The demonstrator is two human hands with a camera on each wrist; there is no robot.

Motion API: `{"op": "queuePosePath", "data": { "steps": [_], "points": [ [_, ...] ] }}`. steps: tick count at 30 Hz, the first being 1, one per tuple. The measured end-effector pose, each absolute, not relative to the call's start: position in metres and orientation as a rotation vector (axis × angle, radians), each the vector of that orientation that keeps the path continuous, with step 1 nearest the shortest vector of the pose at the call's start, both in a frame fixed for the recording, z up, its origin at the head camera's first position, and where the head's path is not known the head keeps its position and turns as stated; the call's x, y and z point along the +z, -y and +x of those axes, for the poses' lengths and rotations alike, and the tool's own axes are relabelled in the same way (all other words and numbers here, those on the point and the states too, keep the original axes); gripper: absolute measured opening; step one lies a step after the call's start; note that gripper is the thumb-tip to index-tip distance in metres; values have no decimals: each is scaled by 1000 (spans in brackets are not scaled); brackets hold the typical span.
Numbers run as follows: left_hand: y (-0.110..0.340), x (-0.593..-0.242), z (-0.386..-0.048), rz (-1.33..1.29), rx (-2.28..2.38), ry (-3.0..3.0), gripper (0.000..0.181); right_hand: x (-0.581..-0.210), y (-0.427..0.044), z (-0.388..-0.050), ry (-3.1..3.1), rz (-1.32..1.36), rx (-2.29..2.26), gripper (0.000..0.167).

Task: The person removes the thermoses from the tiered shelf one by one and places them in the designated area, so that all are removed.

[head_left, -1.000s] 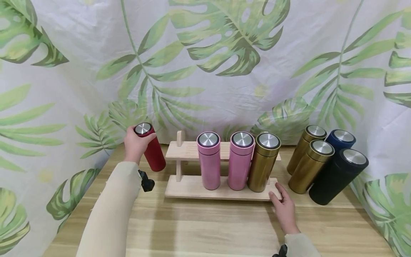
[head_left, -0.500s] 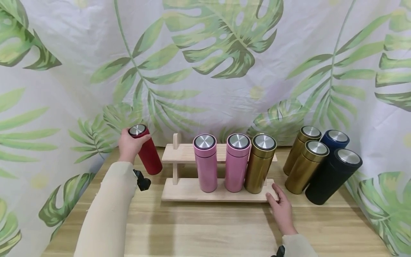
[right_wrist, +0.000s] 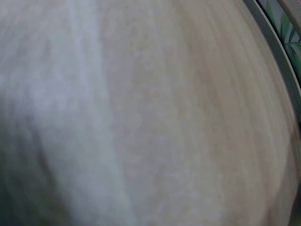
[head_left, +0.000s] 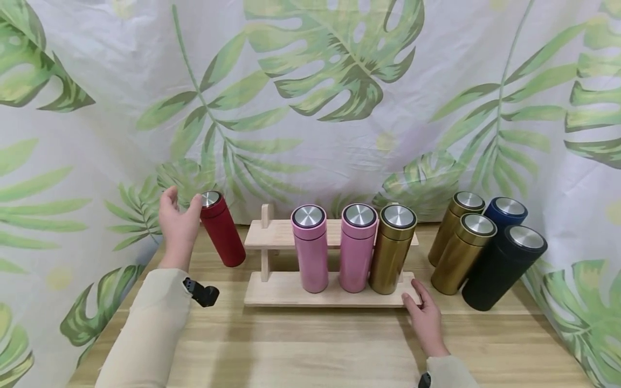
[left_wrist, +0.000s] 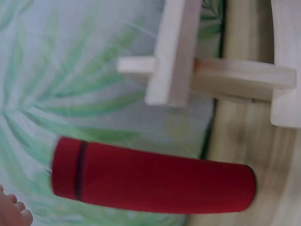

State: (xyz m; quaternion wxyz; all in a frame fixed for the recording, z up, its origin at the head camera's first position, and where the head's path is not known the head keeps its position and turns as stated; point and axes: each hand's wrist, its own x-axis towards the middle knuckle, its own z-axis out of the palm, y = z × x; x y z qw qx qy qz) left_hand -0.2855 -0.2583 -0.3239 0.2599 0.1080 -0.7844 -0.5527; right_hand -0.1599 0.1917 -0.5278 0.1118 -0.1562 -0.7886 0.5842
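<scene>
In the head view the red thermos [head_left: 222,231] stands upright on the table, left of a two-tier wooden shelf [head_left: 262,293]. My left hand [head_left: 179,223] is just left of its lid, fingers spread and holding nothing; in the left wrist view a gap separates the fingertips [left_wrist: 14,209] from the red thermos [left_wrist: 155,176]. My right hand [head_left: 424,318] holds the right end of the shelf's lower board between thumb and fingers. Two pink thermoses [head_left: 311,258] [head_left: 357,258] and a gold thermos [head_left: 392,258] stand on that lower board.
Right of the shelf stand two more gold thermoses [head_left: 458,264] [head_left: 443,237], a blue thermos [head_left: 506,215] and a larger black thermos [head_left: 497,275], close together. A leaf-print cloth [head_left: 339,161] hangs behind the wooden table [head_left: 310,345]. The right wrist view shows mostly blurred wood grain.
My left hand has let go of the red thermos and moved left, its fingers spreading. The thermos stays standing. My right hand keeps its place at the shelf's end.
</scene>
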Motion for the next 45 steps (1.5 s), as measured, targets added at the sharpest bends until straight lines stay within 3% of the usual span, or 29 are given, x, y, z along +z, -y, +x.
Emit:
{"op": "queuePosePath", "data": {
  "steps": [10, 16, 45],
  "points": [
    [213, -281, -256, -167, -1557, 2038, 51, -528, -193, -159, 2323, -451, 1676, 52],
    [181, -276, -238, -404, -1579, 2057, 54, -529, -192, -159, 2320, -443, 1691, 51],
    [103, -341, -230, -604, -1823, 2374, 84, -532, -190, -158, 2300, -455, 1648, 50]
  ]
}}
